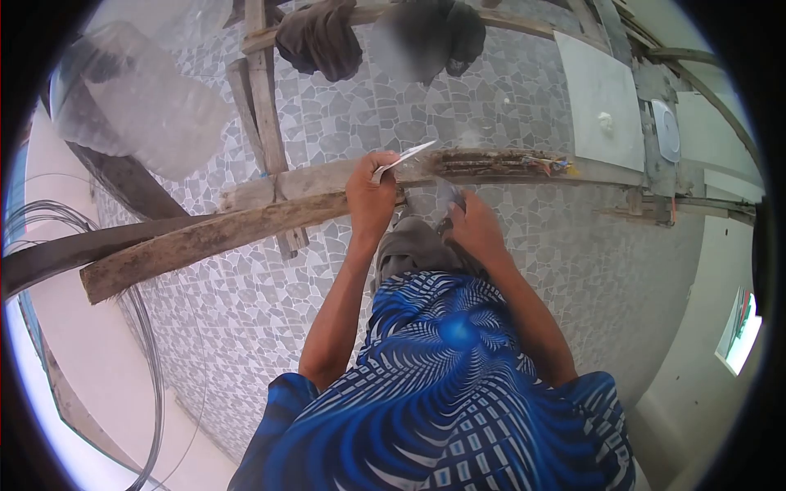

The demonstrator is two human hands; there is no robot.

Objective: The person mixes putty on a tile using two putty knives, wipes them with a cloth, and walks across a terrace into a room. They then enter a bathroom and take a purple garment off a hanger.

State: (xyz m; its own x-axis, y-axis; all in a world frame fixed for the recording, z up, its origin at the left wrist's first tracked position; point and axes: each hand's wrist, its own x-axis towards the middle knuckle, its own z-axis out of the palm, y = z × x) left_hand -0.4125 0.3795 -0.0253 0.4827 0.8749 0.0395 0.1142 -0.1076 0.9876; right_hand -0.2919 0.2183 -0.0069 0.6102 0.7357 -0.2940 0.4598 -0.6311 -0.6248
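In the head view my left hand [372, 195] is closed on a thin white piece [412, 152] that points up and to the right. My right hand [476, 227] is closed round a tool [450, 196] with a blurred grey end; its exact kind cannot be made out. Just beyond both hands lies a wooden beam [319, 178] with a bundle of thin brown sticks [491, 160] on it. A rough plank [221, 237] reaches from the left to beside my left hand.
Dark cloths [321, 41] hang over a beam at the top. A white board [602, 98] is at the upper right, near a white oval object [666, 131]. Clear plastic [155, 106] is at the upper left. Wire coils [147, 360] hang at the left. Patterned tiles lie below.
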